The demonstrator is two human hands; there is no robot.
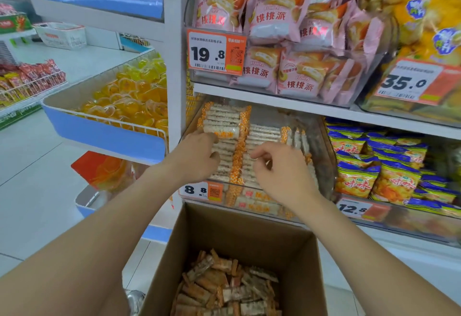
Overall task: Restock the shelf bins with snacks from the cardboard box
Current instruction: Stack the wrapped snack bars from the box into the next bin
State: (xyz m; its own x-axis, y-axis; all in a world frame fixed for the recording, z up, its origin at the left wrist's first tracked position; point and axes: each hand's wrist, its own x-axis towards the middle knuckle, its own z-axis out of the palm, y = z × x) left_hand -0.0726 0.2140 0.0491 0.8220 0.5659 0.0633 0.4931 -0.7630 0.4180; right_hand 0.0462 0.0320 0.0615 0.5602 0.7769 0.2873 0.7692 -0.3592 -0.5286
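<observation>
Left hand (199, 156) grips snack bars (224, 120) in far clear bin (321, 156) | right hand (282, 173) fingers (260, 151) curled above them, hold unclear | cardboard box (249, 231) near | risk: nudged rows could slump, bars spill forward

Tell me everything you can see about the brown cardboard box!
The cardboard box is plain brown, open-topped, with upright walls. It sits low in front of the shelf, just below the clear bin with the 8.8 price tag. A loose heap of snack bars in orange-and-white wrappers covers its bottom; most of it is empty space. Neither the left hand nor the right hand touches it; both are up in the bin.
</observation>
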